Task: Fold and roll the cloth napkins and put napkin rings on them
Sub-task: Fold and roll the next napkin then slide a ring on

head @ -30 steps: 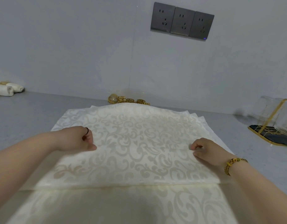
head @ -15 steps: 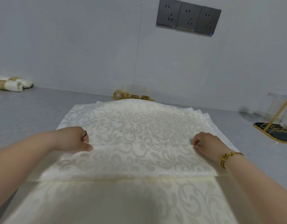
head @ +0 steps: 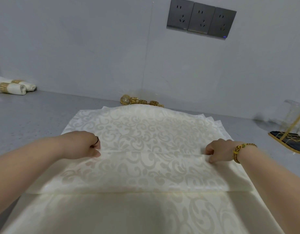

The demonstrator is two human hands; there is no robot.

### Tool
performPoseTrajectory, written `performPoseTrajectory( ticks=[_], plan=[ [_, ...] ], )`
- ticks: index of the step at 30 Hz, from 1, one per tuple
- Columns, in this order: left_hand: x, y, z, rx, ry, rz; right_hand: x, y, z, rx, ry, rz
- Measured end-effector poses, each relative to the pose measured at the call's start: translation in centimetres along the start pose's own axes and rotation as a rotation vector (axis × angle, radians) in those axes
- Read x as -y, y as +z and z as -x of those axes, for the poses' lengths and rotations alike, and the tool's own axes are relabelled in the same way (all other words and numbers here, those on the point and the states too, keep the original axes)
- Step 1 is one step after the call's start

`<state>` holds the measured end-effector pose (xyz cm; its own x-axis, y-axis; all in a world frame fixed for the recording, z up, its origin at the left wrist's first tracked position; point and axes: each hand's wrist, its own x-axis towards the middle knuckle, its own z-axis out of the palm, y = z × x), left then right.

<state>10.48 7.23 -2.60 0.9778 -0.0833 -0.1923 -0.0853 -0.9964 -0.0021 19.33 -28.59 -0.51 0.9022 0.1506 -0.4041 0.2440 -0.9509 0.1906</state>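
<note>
The cream napkin (head: 146, 149) lies spread on the grey worktop (head: 27, 115), atop a stack of others. The left hand (head: 81, 144) and right hand (head: 220, 151) each pinch its side edges at a crosswise crease; both have moved slightly farther from the person than a second ago. Gold napkin rings (head: 140, 101) sit behind the stack, and two finished rolls (head: 12, 86) lie far left.
</note>
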Motion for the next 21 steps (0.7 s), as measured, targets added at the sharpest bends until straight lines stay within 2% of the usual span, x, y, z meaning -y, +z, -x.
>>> performPoseTrajectory(
  ticks=[3,8,10,13,16,18,21],
  plan=[
    [-1.1,-0.2,0.9,-0.006,0.036,0.034,-0.4,-0.8,-0.3,-0.063,0.002,0.142],
    [-6.4,-0.3,2.9,0.108,0.084,0.65,-1.5,-4.2,-2.4,-0.365,0.129,0.33],
    [-9.7,0.3,2.9,0.152,0.09,0.788,-1.4,-6.1,-4.0,-0.486,0.137,0.403],
    [-13.3,1.4,1.2,0.114,0.074,0.751,0.2,-8.6,-6.8,-0.596,0.087,0.507],
    [-15.5,1.7,0.0,-0.036,0.075,0.503,3.4,-9.8,-9.4,-0.66,0.003,0.546],
    [-15.8,2.2,-0.2,-0.143,0.165,0.344,5.7,-9.8,-10.6,-0.706,-0.053,0.523],
    [-15.2,2.6,-0.6,-0.207,0.274,0.25,8.4,-9.0,-12.6,-0.724,-0.108,0.429]
  ],
)
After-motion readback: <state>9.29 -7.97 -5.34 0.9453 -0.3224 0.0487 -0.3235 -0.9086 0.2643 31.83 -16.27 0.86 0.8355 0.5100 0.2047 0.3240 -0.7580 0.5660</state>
